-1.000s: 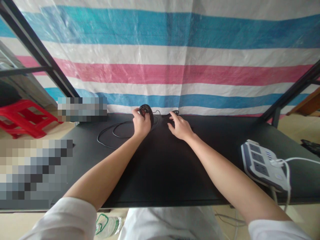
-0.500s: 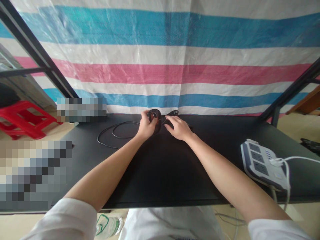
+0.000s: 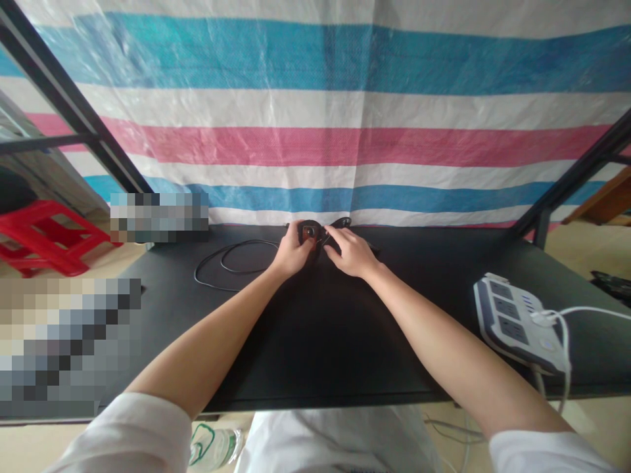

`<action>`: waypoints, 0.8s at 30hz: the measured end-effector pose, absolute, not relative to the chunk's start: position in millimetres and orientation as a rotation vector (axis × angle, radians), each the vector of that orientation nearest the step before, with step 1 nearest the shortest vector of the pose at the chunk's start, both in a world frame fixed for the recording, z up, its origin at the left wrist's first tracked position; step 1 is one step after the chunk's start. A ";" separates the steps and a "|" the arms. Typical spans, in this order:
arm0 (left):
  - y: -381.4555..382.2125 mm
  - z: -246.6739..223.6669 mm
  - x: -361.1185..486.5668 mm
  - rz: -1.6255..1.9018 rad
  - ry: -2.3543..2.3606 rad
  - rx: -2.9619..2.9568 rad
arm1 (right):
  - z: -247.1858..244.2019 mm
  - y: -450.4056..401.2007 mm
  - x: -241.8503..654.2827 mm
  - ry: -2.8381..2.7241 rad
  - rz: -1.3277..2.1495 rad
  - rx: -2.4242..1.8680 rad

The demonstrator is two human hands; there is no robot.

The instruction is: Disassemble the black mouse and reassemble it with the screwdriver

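A small black device (image 3: 310, 232) with a reddish-brown square patch and a round dark centre is held at the back of the black table. My left hand (image 3: 292, 251) grips it from the left, thumb across its front. Just right of it, my right hand (image 3: 351, 251) has its fingers curled, the thumb and index finger around thin dark strands beside the device. What those fingers hold is too small to make out. A dark loop (image 3: 344, 222) shows behind my right hand. Thin black cable (image 3: 221, 247) lies in loops left of my left hand.
A white power strip (image 3: 517, 322) with white cables sits on the black table (image 3: 340, 348) at right. Blurred-out items lie along the left. Striped sheeting (image 3: 315, 144) hangs behind the table. A red stool (image 3: 54, 230) and a clear bottle (image 3: 214, 447) are on the floor.
My left hand has tilted the black device, so its reddish-brown patch faces me more fully. The left hand sits slightly lower and further right. My right hand has barely moved.
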State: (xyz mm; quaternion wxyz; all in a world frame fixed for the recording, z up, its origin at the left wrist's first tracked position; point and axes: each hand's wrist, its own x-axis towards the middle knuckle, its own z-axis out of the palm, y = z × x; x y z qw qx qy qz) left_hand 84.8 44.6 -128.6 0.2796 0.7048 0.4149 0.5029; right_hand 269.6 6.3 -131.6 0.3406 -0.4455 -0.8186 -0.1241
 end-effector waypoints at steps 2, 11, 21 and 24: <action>41.5 -126.6 84.0 1.327 1.182 1.982 | -131.0 6.7 268.2 -2.091 -0.392 -1.131; 28.2 -124.5 84.4 1.199 1.129 2.475 | -130.1 5.4 264.8 -2.101 -0.526 -1.051; 24.0 -124.7 85.3 1.117 1.258 2.536 | -127.2 2.8 260.5 -2.117 -0.417 -1.107; 24.2 -123.2 86.3 1.166 1.216 2.443 | -127.1 2.4 259.2 -2.097 -0.370 -1.125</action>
